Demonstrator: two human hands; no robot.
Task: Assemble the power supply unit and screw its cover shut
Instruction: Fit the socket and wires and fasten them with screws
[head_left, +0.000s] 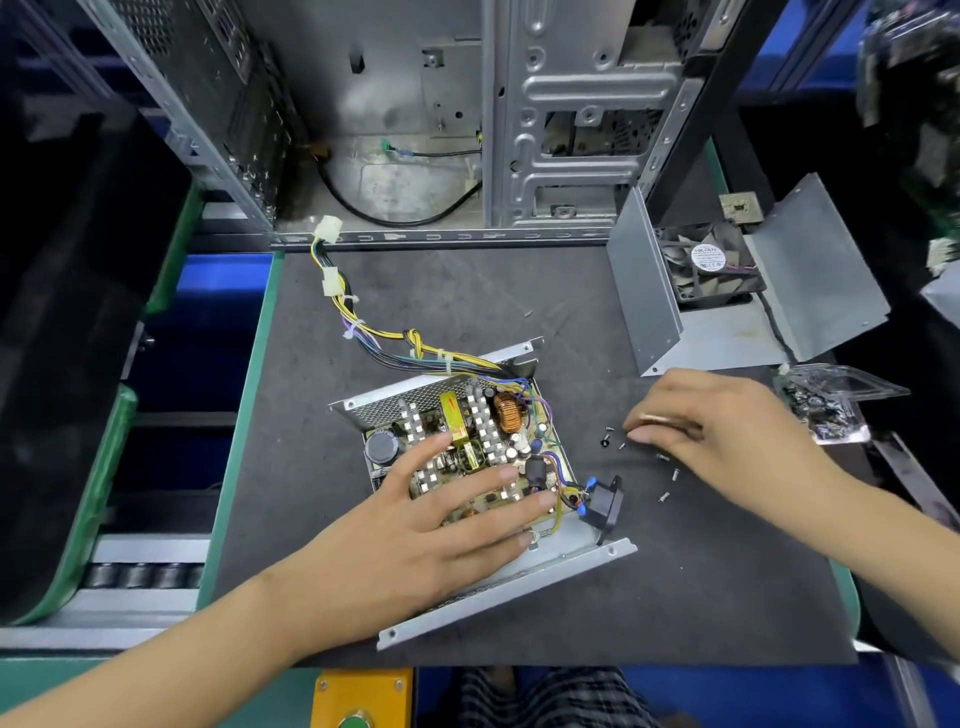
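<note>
Workbench mat (519, 291) before computer case (571, 130)

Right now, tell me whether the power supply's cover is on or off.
Off. The power supply lies open with its circuit board exposed, while the cover with the fan sits apart on the mat.

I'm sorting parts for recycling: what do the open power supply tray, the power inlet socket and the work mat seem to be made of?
Power supply tray: probably bare sheet steel, dull grey, with folded flanges and a perforated wall. Power inlet socket: looks like moulded black plastic, slightly glossy. Work mat: dark grey and matte, possibly rubber or felt; the picture cannot settle which.
</note>
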